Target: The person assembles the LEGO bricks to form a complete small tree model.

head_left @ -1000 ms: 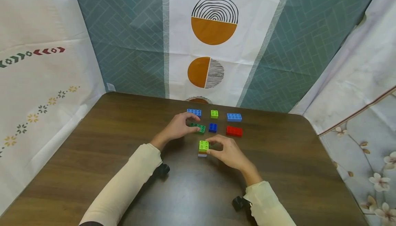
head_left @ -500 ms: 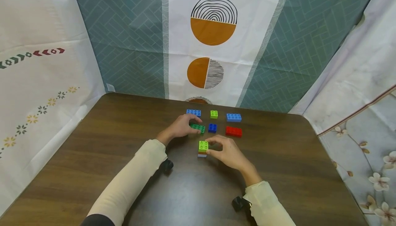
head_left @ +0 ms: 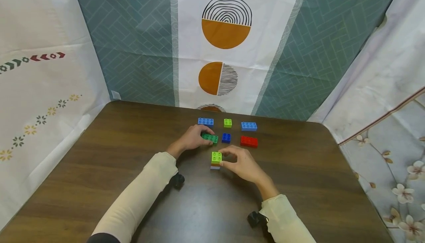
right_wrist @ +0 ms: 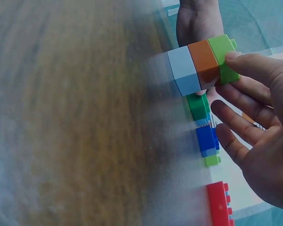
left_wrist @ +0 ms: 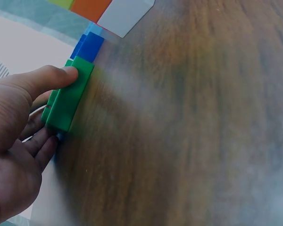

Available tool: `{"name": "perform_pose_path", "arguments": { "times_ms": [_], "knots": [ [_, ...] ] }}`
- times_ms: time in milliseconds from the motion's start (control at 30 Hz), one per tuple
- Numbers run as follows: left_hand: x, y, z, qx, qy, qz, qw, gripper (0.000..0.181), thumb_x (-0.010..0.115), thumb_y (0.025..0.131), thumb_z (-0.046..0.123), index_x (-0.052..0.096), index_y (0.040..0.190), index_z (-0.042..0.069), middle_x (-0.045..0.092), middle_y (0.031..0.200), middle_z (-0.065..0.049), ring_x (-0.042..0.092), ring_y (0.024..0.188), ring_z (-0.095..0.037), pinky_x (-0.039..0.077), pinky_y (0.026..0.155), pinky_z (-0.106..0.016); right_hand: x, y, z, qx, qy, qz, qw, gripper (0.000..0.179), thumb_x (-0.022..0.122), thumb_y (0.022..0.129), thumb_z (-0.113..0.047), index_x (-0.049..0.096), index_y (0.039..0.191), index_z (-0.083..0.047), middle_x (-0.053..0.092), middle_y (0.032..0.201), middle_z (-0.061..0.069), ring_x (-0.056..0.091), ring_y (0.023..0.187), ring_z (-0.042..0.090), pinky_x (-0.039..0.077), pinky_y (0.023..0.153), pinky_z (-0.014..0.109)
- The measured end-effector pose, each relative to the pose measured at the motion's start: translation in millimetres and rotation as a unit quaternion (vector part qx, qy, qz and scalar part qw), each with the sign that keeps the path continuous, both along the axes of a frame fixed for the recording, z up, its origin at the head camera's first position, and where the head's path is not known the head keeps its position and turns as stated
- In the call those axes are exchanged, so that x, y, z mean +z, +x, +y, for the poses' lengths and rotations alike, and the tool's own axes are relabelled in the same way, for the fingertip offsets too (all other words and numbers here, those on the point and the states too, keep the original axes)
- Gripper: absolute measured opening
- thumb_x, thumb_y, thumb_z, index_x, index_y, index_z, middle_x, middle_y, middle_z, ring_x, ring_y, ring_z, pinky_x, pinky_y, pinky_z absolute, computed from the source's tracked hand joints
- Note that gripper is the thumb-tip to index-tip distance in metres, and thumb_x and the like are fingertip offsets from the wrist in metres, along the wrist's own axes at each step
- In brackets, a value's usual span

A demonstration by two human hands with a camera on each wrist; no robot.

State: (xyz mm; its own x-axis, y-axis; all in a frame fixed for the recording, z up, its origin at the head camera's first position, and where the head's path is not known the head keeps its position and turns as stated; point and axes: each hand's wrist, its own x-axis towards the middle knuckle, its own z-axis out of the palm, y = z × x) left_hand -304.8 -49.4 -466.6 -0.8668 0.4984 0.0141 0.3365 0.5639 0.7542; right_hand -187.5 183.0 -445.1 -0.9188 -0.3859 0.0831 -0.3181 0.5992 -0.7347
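Note:
My left hand (head_left: 193,137) pinches a long green toy building brick (head_left: 210,138) on the table. In the left wrist view the thumb presses the side of the green brick (left_wrist: 75,96), with the fingers behind it. Closer to me stands an upright stack of three bricks: a lime-green one (head_left: 216,157) on top, an orange one (right_wrist: 203,63) in the middle and a pale, whitish-blue one (right_wrist: 183,70) at the bottom. The right hand (head_left: 244,163) holds the lime-green top brick between thumb and forefinger, and its other fingers are spread loosely beside the stack.
Right of the green brick lie a dark blue brick (head_left: 226,138) and a red brick (head_left: 249,141). Behind them, in a back row, are a blue brick (head_left: 206,121), a small lime-green brick (head_left: 227,123) and another blue brick (head_left: 249,126). Hanging cloths border the brown table (head_left: 149,121).
My left hand has come down around the green brick, its thumb now against the near side. The right hand has stayed on the stack. The head view has shifted slightly.

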Motion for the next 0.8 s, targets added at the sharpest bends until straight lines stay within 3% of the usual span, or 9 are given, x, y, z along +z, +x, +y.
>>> {"name": "perform_pose_path", "arguments": {
  "times_ms": [400,633,800],
  "knots": [
    [5.5,7.4,-18.7,0.022,0.034,0.022,0.999,0.034,0.082,0.089,0.025,0.076,0.12,0.014,0.073,0.122,-0.007,0.062,0.108,-0.024,0.054,0.1,-0.046,3.8,0.4,-2.1,-0.006,0.0,-0.005,1.0,0.035,0.079,0.091,-0.021,0.072,0.125,-0.021,0.072,0.123,-0.005,0.065,0.113,0.02,0.053,0.104,0.051],
    [11.0,17.6,-28.2,0.021,0.035,0.019,0.999,0.034,0.081,0.089,0.027,0.075,0.121,0.015,0.072,0.124,-0.007,0.061,0.109,-0.025,0.052,0.103,-0.047,4.2,1.8,-3.1,-0.009,0.004,-0.002,1.0,0.035,0.08,0.09,-0.02,0.072,0.125,-0.019,0.072,0.123,-0.004,0.065,0.112,0.02,0.053,0.103,0.051],
    [18.9,28.1,-31.8,0.014,0.048,0.031,0.9983,0.033,0.082,0.089,0.026,0.075,0.119,0.015,0.073,0.12,-0.006,0.062,0.103,-0.024,0.055,0.096,-0.043,4.5,2.4,-4.3,-0.009,0.002,-0.002,1.0,0.035,0.08,0.091,-0.02,0.072,0.125,-0.02,0.072,0.123,-0.004,0.065,0.113,0.02,0.054,0.103,0.05]
  ]
}}
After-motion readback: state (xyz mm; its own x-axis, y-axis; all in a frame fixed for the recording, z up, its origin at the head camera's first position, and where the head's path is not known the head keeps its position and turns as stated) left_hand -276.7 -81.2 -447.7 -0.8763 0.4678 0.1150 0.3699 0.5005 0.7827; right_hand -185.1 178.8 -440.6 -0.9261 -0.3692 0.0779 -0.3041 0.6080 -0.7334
